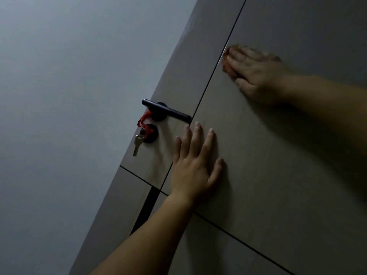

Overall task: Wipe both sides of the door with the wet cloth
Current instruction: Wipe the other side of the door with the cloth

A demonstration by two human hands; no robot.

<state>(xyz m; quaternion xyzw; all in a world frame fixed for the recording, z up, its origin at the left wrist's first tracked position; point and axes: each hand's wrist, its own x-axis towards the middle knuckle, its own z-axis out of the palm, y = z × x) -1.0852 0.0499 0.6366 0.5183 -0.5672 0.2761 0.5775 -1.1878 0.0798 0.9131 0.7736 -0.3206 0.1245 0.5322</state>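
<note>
Wiping was underway on grey-brown grooved panel door. Right hand, fingers flat, pressed reddish wet cloth beside vertical groove, above black lever handle. Left hand lay spread, bracing. Next move likely needed even pressure, sweeping toward latch edge.

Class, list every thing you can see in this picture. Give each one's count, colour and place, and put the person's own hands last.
wall: 1, pale grey-blue, left side
door: 1, grey-brown with dark grooves, middle and right
handle: 1, black, near the door's left edge
lock: 1, black, just below the handle
cord: 1, red, from handle to lock
key: 1, silver, hanging beside the lock
cloth: 1, reddish, blurred, under the right hand's fingers
left hand: 1, flat on the door
right hand: 1, pressing the cloth, higher up
</note>
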